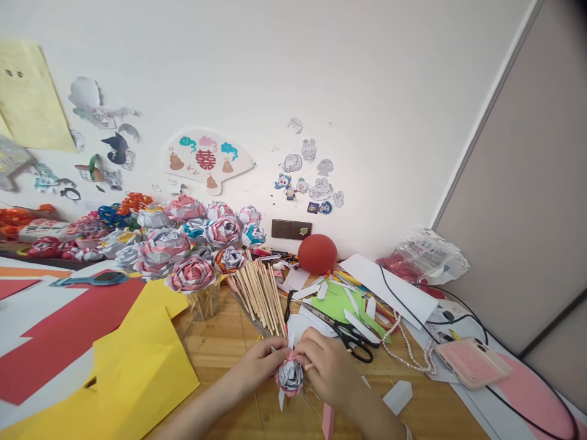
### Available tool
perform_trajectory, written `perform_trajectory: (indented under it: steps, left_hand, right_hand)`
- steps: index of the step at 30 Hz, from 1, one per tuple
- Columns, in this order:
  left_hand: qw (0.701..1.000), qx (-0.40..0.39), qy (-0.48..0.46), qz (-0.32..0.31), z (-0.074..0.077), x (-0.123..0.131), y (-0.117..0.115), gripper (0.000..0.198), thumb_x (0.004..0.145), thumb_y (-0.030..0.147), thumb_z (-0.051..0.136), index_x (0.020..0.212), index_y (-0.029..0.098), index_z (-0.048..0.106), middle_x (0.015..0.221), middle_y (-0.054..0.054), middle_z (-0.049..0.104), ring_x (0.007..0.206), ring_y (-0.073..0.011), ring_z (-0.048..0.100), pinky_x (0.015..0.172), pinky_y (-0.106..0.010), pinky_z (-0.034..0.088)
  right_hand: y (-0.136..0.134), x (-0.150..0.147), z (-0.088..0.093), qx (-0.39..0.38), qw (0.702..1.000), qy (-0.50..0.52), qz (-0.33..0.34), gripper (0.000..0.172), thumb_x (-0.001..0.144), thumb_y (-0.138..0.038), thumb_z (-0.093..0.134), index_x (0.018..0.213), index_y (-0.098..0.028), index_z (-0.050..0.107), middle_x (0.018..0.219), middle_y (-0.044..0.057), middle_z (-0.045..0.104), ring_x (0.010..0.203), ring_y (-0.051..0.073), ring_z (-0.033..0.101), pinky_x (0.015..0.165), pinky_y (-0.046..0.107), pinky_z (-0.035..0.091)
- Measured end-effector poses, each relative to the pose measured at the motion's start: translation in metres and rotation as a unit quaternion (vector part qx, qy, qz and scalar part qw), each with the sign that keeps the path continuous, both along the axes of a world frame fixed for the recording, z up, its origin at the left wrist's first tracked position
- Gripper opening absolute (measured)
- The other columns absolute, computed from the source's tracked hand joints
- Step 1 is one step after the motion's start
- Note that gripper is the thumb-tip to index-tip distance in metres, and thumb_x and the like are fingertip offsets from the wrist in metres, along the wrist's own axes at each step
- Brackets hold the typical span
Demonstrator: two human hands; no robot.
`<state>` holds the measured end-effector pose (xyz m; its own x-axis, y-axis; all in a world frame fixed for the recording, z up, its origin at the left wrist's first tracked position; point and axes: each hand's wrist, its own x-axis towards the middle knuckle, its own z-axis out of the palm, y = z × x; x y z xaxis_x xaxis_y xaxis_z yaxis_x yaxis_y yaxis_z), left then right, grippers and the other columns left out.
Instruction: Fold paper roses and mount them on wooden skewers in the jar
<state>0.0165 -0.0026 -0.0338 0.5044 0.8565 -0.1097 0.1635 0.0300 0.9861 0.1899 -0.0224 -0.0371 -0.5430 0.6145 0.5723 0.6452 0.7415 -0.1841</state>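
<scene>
A folded paper flower (290, 374) in white and pink is between my hands, low in the middle of the view. My left hand (263, 362) pinches its left upper edge with thumb and forefinger. From the other side my right hand (323, 362), with a ring on one finger, pinches the flower's upper right edge. White paper points stick out above and below the flower. Just beyond my hands lies a bundle of thin wooden sticks (261, 294). Black-handled scissors (353, 339) rest to the right of my right hand.
Finished paper flowers (192, 273) stand in a clear cup (203, 304) at the left. Yellow paper (151, 360) and red paper (77, 330) cover the left side. Right: green paper (339, 299), a bead string (406, 360), a phone (473, 362) and cables. A red balloon (317, 253) sits by the wall.
</scene>
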Motion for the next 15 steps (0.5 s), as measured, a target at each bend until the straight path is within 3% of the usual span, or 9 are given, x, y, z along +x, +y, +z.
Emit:
perform_trajectory:
  steps: [6,9,12,15]
  left_hand:
    - [0.997,0.045,0.056,0.003,0.007,0.001,-0.003,0.03,0.07,0.043,0.05,0.071,0.014,0.057,0.062,0.002,0.051,0.061,-0.0131,0.046,0.059,-0.023,0.037]
    - [0.995,0.071,0.074,0.002,0.004,0.001,-0.002,0.028,0.073,0.041,0.048,0.071,0.015,0.058,0.064,0.002,0.053,0.062,-0.0133,0.048,0.061,-0.023,0.037]
    - [0.993,0.086,0.087,-0.001,0.002,0.0,-0.002,0.025,0.075,0.038,0.046,0.07,0.016,0.057,0.064,0.002,0.054,0.063,-0.0137,0.049,0.06,-0.022,0.038]
    - [0.994,0.073,0.085,-0.009,0.001,0.0,-0.003,0.024,0.075,0.037,0.046,0.067,0.016,0.055,0.062,0.002,0.051,0.061,-0.0136,0.048,0.059,-0.023,0.038]
  right_hand:
    - [0.002,-0.004,-0.005,0.135,0.987,-0.079,-0.032,0.032,0.093,-0.024,0.032,0.069,-0.019,0.053,0.067,0.002,0.053,0.054,0.014,0.045,0.048,0.027,0.027]
    - [0.003,-0.006,-0.009,0.158,0.982,-0.102,-0.032,0.031,0.092,-0.019,0.031,0.07,-0.019,0.052,0.066,0.001,0.052,0.053,0.014,0.044,0.048,0.028,0.026]
    - [0.002,-0.004,-0.008,0.124,0.987,-0.104,-0.013,0.029,0.091,-0.017,0.031,0.073,-0.019,0.053,0.068,0.001,0.052,0.055,0.014,0.045,0.05,0.027,0.028]
    - [0.001,-0.001,-0.003,0.011,0.998,-0.055,0.006,0.021,0.09,-0.022,0.037,0.077,-0.019,0.053,0.077,0.001,0.054,0.061,0.013,0.049,0.053,0.025,0.031]
